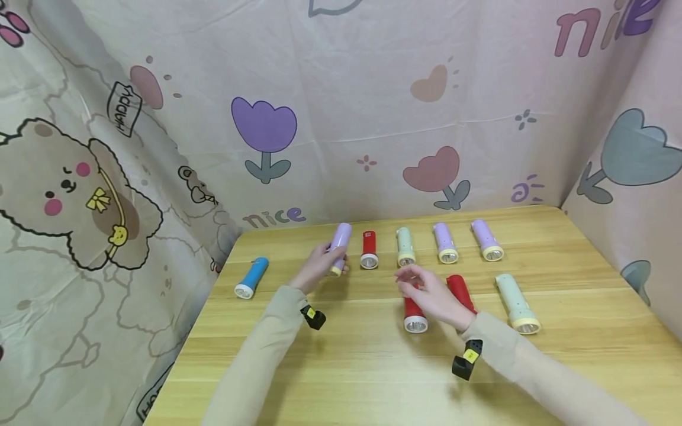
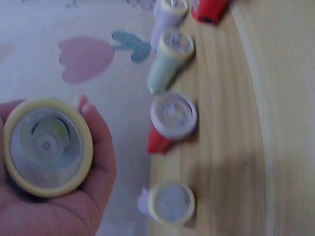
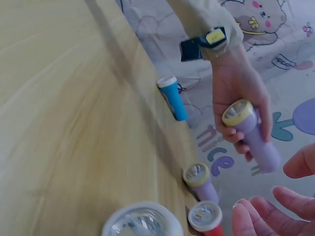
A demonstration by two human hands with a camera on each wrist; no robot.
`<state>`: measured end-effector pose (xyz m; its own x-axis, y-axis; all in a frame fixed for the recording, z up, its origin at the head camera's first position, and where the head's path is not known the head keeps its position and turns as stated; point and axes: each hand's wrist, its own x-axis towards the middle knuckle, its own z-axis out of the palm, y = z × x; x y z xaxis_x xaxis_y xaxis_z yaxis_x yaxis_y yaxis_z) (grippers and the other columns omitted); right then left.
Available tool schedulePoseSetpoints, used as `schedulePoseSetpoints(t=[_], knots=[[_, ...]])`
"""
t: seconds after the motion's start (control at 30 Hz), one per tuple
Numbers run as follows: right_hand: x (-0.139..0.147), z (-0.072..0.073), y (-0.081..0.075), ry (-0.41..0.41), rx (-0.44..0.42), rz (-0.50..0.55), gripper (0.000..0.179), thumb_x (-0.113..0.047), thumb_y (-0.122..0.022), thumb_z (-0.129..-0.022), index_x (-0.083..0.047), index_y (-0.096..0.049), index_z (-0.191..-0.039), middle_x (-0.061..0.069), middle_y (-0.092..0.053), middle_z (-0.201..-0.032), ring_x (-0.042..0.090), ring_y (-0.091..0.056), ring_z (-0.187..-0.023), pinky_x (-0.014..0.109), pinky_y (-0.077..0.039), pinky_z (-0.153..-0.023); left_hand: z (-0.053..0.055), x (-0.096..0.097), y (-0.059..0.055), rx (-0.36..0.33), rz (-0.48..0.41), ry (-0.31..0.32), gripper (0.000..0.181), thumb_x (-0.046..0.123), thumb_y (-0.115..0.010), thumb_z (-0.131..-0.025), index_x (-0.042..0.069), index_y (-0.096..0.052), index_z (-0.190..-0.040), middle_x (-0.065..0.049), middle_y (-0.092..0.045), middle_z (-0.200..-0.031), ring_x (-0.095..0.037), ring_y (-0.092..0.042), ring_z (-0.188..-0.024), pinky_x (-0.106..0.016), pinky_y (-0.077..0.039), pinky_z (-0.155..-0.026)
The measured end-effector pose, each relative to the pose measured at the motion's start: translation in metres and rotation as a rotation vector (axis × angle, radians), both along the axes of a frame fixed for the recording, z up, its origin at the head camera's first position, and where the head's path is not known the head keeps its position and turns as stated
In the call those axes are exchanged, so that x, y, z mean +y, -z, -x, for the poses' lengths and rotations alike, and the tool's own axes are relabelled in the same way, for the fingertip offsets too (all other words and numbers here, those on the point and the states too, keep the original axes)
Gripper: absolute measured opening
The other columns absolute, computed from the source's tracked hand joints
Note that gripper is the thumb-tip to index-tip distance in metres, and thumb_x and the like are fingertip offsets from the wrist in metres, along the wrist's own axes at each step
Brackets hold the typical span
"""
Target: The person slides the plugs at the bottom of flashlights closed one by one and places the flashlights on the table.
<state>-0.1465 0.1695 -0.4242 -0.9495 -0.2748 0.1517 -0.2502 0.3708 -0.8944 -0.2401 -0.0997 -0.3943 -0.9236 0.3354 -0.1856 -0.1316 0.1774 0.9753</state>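
My left hand (image 1: 318, 263) grips a purple flashlight (image 3: 263, 150) with a yellow rim, raised above the table. Its lens faces the left wrist camera. A second purple flashlight (image 2: 170, 202) stands on the table near that hand; in the head view it is mostly hidden behind the held one. My right hand (image 1: 437, 299) hovers over a red flashlight (image 1: 415, 319) with a white rim, its fingers loosely bent and holding nothing. Another red flashlight (image 1: 459, 290) lies partly behind the right hand.
Along the back edge lie a red flashlight (image 1: 369, 248), a pale green one (image 1: 404, 244) and two purple ones (image 1: 443, 239). A blue flashlight (image 1: 253, 277) lies at the left, a larger green one (image 1: 514, 299) at the right. Printed cloth (image 1: 341, 118) hangs behind the wooden table (image 1: 341, 378).
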Motion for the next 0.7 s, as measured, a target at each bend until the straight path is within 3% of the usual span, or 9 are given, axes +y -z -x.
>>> schedulePoseSetpoints(t=[0.13,0.3,0.4,0.5,0.6,0.7], knots=[[0.005,0.004,-0.003,0.015,-0.006,0.048,0.027,-0.011,-0.058,-0.101,0.004,-0.059,-0.124,0.021,-0.066,-0.115,0.036,-0.068,-0.101,0.022,-0.059,-0.082,-0.008,0.015,-0.005,0.024,-0.033,0.067,0.05,0.024,-0.046,-0.106,-0.007,-0.036,-0.144,-0.006,-0.06,-0.094,-0.012,-0.063,-0.072,-0.023,-0.057,-0.066],[0.01,0.009,-0.008,0.059,-0.015,0.104,0.031,-0.011,-0.057,-0.102,0.008,-0.057,-0.126,0.024,-0.065,-0.117,0.032,-0.069,-0.099,0.032,-0.062,-0.085,-0.018,0.031,-0.004,0.115,0.042,0.111,0.05,0.032,-0.035,-0.11,-0.007,-0.044,-0.139,-0.007,-0.058,-0.092,-0.012,-0.061,-0.069,-0.027,-0.057,-0.065],[0.013,0.013,-0.013,0.08,-0.065,0.176,0.036,-0.012,-0.055,-0.103,0.01,-0.053,-0.131,0.031,-0.061,-0.123,0.025,-0.069,-0.1,0.037,-0.062,-0.088,-0.025,0.039,0.0,0.228,0.111,0.135,0.048,0.029,-0.037,-0.11,-0.007,-0.044,-0.14,-0.021,-0.063,-0.103,-0.021,-0.065,-0.077,-0.033,-0.059,-0.07],[0.014,0.018,-0.016,0.091,-0.133,0.249,0.042,-0.016,-0.054,-0.104,0.01,-0.047,-0.137,0.035,-0.057,-0.129,0.021,-0.069,-0.104,0.031,-0.061,-0.091,-0.03,0.045,0.006,0.369,0.201,0.143,0.046,0.03,-0.043,-0.109,-0.001,-0.043,-0.143,-0.028,-0.062,-0.115,-0.029,-0.066,-0.086,-0.04,-0.061,-0.075],[0.014,0.022,-0.018,0.087,-0.178,0.303,0.048,-0.017,-0.054,-0.105,0.01,-0.043,-0.142,0.037,-0.055,-0.134,0.026,-0.068,-0.111,0.026,-0.06,-0.092,-0.032,0.051,0.015,0.548,0.341,0.133,0.047,0.034,-0.049,-0.106,0.005,-0.044,-0.143,-0.023,-0.065,-0.118,-0.032,-0.067,-0.092,-0.044,-0.06,-0.08],[0.012,0.025,-0.021,0.082,-0.195,0.333,0.051,-0.019,-0.055,-0.104,0.01,-0.042,-0.144,0.036,-0.054,-0.136,0.023,-0.069,-0.11,0.025,-0.059,-0.092,-0.035,0.057,0.017,0.724,0.503,0.12,0.05,0.038,-0.053,-0.105,0.007,-0.046,-0.143,-0.017,-0.067,-0.123,-0.028,-0.069,-0.102,-0.04,-0.059,-0.089]])
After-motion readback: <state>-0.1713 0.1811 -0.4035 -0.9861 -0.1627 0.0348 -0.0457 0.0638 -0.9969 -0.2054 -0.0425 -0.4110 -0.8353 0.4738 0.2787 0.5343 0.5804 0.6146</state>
